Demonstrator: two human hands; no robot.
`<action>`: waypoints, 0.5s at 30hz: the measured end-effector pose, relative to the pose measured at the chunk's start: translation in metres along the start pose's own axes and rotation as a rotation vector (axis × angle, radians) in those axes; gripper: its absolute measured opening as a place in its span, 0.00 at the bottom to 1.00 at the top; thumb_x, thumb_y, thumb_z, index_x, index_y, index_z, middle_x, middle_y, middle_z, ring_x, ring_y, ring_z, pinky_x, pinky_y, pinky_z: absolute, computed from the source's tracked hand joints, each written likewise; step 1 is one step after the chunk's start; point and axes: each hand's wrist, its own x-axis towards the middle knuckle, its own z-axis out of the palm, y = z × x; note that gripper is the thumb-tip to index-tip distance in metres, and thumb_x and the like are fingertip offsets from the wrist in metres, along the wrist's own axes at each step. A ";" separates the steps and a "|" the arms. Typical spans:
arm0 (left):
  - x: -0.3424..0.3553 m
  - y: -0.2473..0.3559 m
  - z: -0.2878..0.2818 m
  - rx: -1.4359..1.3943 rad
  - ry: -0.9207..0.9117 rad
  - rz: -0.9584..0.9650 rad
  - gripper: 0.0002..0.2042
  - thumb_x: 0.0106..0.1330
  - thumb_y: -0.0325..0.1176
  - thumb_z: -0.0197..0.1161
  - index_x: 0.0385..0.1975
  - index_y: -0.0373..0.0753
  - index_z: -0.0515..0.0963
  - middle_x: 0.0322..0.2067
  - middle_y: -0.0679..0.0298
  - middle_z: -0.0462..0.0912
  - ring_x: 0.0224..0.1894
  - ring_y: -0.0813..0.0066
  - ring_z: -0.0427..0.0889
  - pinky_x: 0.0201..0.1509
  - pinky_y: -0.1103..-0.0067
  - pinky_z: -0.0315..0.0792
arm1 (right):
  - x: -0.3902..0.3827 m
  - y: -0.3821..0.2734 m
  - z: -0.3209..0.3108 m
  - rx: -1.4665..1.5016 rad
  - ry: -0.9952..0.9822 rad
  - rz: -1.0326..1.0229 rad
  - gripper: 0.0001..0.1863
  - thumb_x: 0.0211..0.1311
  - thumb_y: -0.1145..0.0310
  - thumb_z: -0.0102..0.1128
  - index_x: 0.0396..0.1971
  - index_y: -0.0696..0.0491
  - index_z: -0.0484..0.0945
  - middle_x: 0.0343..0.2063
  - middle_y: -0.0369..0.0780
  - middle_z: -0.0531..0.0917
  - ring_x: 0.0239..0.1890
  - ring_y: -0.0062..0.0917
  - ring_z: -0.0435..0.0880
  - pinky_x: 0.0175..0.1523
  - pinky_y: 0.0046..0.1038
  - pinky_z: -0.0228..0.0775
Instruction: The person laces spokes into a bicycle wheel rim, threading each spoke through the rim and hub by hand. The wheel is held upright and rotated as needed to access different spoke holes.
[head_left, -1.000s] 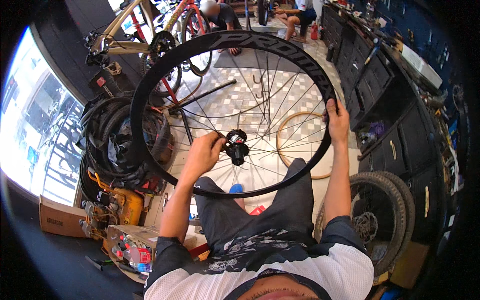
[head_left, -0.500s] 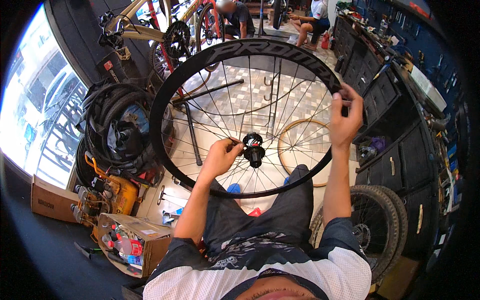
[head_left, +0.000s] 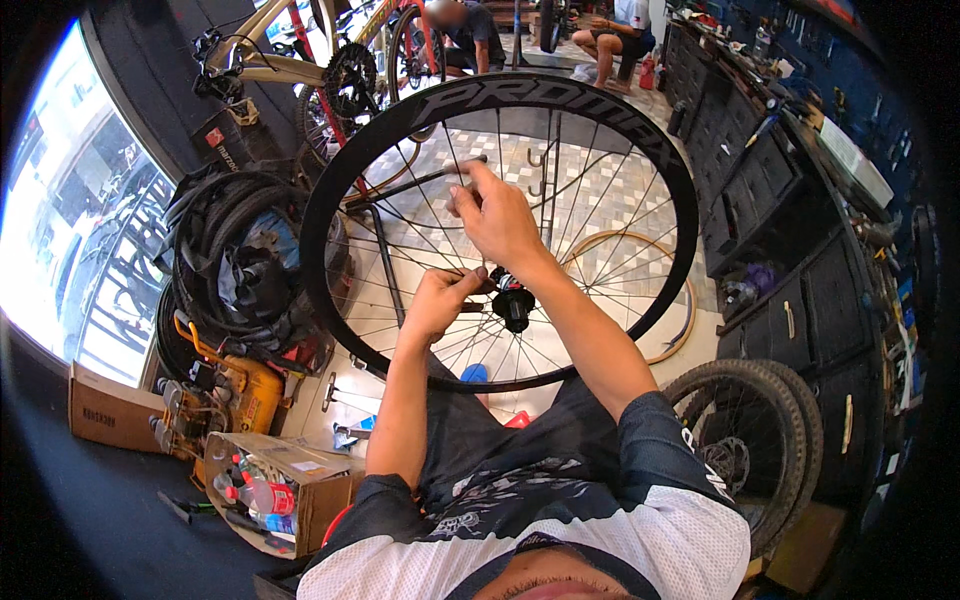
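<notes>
Off the rim now, the right hand [head_left: 500, 222] pinches spokes just above the hub [head_left: 512, 298]; the left hand [head_left: 440, 300] grips the hub's left end, wheel [head_left: 330, 200] upright mid-frame.

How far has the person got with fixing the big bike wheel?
The black wheel is off any bike, its rim bare with no tyre on it. In hand: the left hand holds by the hub while the right hand pinches among the spokes. How many spokes are left cannot be told.
</notes>
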 end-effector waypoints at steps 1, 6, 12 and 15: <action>0.002 -0.001 -0.002 -0.029 -0.013 -0.019 0.19 0.76 0.41 0.62 0.41 0.26 0.86 0.38 0.55 0.90 0.39 0.73 0.86 0.42 0.75 0.82 | -0.001 0.001 -0.004 -0.023 -0.019 0.020 0.17 0.72 0.64 0.56 0.56 0.54 0.77 0.33 0.49 0.88 0.37 0.48 0.88 0.44 0.46 0.77; 0.010 -0.003 0.002 -0.115 -0.041 -0.046 0.15 0.71 0.40 0.69 0.36 0.31 0.84 0.34 0.63 0.86 0.36 0.76 0.83 0.42 0.75 0.83 | -0.008 0.000 -0.040 0.007 -0.083 0.108 0.11 0.74 0.66 0.54 0.47 0.53 0.82 0.27 0.45 0.87 0.32 0.39 0.88 0.40 0.37 0.78; 0.011 0.008 0.014 -0.262 -0.054 -0.030 0.13 0.67 0.33 0.72 0.46 0.34 0.83 0.37 0.64 0.85 0.42 0.76 0.84 0.46 0.73 0.84 | -0.001 0.005 -0.053 0.093 -0.306 0.073 0.12 0.73 0.69 0.54 0.50 0.54 0.82 0.35 0.44 0.89 0.37 0.32 0.89 0.45 0.35 0.79; 0.013 0.007 0.012 -0.302 -0.089 -0.013 0.18 0.66 0.30 0.72 0.55 0.36 0.81 0.45 0.63 0.87 0.47 0.74 0.85 0.49 0.73 0.83 | 0.008 0.002 -0.051 0.029 -0.370 0.106 0.11 0.72 0.71 0.57 0.49 0.55 0.82 0.35 0.42 0.89 0.40 0.26 0.89 0.47 0.31 0.79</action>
